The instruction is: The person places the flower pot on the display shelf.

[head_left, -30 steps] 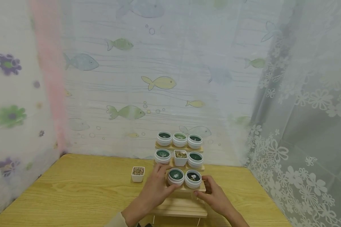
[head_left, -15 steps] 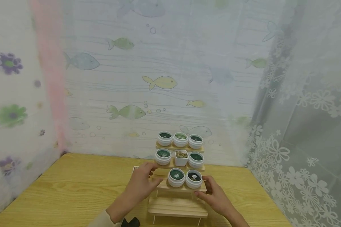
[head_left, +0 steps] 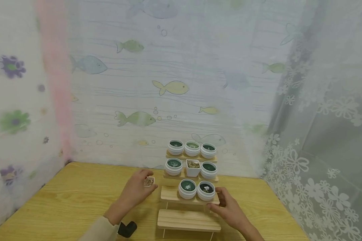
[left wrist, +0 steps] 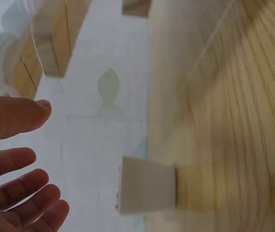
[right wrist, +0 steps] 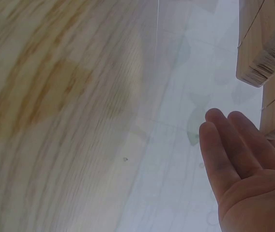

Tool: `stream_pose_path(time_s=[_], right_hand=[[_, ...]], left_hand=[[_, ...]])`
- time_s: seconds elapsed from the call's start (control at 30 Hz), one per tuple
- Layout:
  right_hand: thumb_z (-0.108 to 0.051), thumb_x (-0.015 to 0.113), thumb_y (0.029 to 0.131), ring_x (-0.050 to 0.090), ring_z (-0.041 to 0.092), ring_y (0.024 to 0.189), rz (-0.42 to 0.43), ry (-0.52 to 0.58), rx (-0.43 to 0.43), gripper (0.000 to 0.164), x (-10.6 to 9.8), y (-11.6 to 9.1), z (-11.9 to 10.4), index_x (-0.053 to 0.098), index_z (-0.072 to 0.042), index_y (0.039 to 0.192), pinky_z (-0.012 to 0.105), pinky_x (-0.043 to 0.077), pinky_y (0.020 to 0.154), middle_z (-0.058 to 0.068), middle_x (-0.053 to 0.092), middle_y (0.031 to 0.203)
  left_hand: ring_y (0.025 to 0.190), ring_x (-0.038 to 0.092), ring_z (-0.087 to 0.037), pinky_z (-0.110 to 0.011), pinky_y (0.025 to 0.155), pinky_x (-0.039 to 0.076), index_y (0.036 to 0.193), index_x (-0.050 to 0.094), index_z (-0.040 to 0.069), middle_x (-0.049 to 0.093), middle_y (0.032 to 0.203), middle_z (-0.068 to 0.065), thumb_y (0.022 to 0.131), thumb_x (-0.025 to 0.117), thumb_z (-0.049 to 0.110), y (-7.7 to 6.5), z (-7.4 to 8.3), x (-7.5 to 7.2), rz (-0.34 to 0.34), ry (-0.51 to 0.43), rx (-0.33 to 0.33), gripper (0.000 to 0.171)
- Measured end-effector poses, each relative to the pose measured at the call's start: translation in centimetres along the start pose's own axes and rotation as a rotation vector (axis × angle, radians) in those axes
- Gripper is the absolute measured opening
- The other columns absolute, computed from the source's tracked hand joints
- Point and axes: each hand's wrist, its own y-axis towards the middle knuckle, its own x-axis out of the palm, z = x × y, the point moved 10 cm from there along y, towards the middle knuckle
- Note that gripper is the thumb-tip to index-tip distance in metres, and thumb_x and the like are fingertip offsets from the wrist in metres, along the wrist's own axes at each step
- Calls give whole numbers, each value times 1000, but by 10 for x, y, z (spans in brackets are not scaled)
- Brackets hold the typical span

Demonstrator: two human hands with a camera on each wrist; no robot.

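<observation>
A small square white cup of gravel-like bits (head_left: 149, 181) stands upright on the table, left of a stepped wooden stand. My left hand (head_left: 134, 190) hovers beside it with fingers and thumb spread apart. In the left wrist view a gap shows between those fingers and the cup (left wrist: 149, 186). On the stand's second-lowest step (head_left: 169, 194) sit two round white pots with dark green contents, a left one (head_left: 187, 190) and a right one (head_left: 206, 191). My right hand (head_left: 231, 211) is at that step's right end, its fingers extended in the right wrist view (right wrist: 253, 174); contact is unclear.
Higher steps hold several round white pots (head_left: 174, 167) and another square cup of bits (head_left: 193, 169). The lowest wooden step (head_left: 188, 220) is bare. A black object (head_left: 127, 229) shows near the left sleeve. Printed curtains (head_left: 132, 83) hang behind the wooden table (head_left: 78, 197).
My left hand has moved left from the left pot on the second-lowest step to the square cup on the table. My right hand stays at the step's end.
</observation>
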Motion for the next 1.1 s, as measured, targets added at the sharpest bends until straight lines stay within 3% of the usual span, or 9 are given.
stream_pose_path(time_s=[0.2, 0.47, 0.7, 0.87, 1.1], right_hand=[[-20, 75, 84, 61, 25, 106, 3, -8, -17, 51, 0, -1, -1, 46, -5, 124, 26, 52, 83, 16, 60, 124], [-23, 76, 82, 62, 19, 105, 7, -14, 9, 54, -1, 0, 3, 46, -8, 125, 25, 51, 83, 14, 60, 124], [-20, 75, 84, 62, 16, 104, 4, -2, -23, 52, 0, 0, -1, 46, -5, 124, 27, 52, 83, 16, 61, 123], [-22, 76, 83, 62, 16, 104, 10, -21, 2, 53, -1, 0, 2, 47, -7, 124, 26, 51, 83, 15, 61, 124], [-24, 76, 82, 61, 18, 106, 20, -41, 8, 53, -2, 1, 4, 47, -8, 124, 26, 51, 84, 14, 61, 123]], left_hand=[[107, 56, -35, -48, 86, 47, 113, 63, 3, 58, 115, -14, 73, 83, 27, 0, -28, 5, -35, 43, -67, 50], [105, 54, -33, -50, 87, 46, 126, 57, 0, 53, 115, -18, 74, 82, 30, -4, -57, 20, -154, -13, -177, 66], [111, 51, -37, -52, 91, 44, 132, 51, 0, 49, 123, -21, 73, 83, 28, -5, -68, 29, -201, -42, -231, 73], [108, 52, -35, -52, 90, 44, 135, 48, 0, 47, 124, -21, 74, 83, 27, -4, -75, 38, -248, -79, -260, 75], [102, 53, -30, -48, 84, 46, 134, 49, -1, 50, 122, -18, 74, 84, 24, 1, -81, 48, -296, -116, -220, 74]])
